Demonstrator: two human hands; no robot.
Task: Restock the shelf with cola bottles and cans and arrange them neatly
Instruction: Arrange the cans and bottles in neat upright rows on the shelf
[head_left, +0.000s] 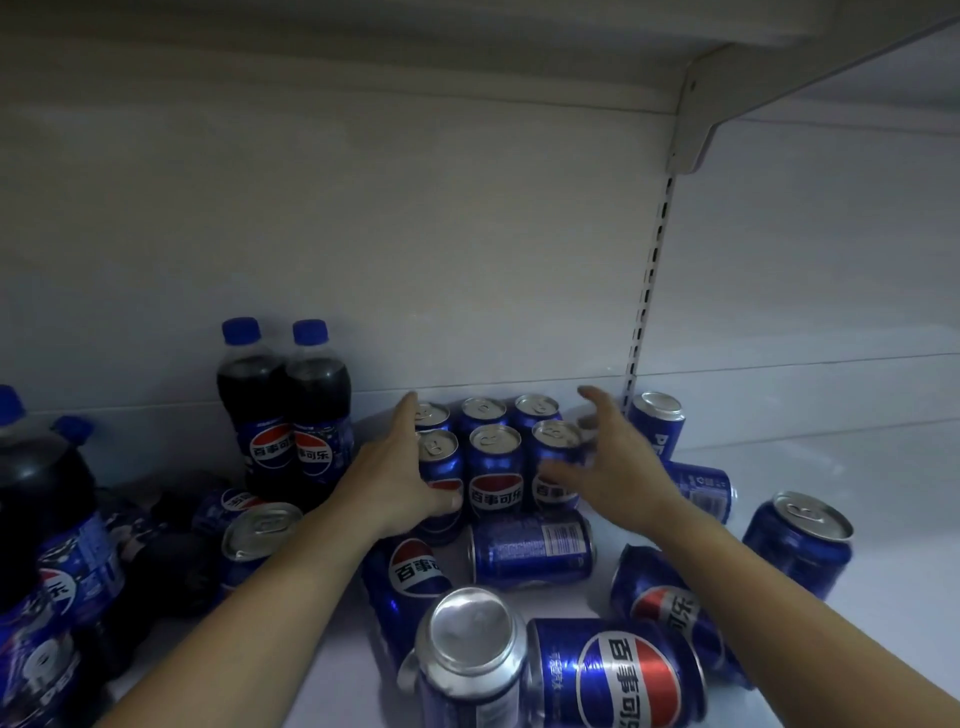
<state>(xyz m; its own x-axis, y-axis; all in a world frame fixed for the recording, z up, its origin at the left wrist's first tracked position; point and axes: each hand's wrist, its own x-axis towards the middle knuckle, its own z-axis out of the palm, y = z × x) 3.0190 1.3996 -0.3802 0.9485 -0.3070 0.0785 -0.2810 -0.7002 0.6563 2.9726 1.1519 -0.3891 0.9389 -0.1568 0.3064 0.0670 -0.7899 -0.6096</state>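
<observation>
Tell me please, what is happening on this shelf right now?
A person is arranging cola on a white shelf. Both hands are open around a block of six upright cans near the back wall: the left hand presses its left side, the right hand is at its right side. Two upright bottles stand to the left. Several loose cans lie on their sides in front, not yet arranged.

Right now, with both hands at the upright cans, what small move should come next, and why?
Probably press the left hand and right hand inward to square the block of six upright cans; both open hands flank it, and a lying can waits in front.
</observation>
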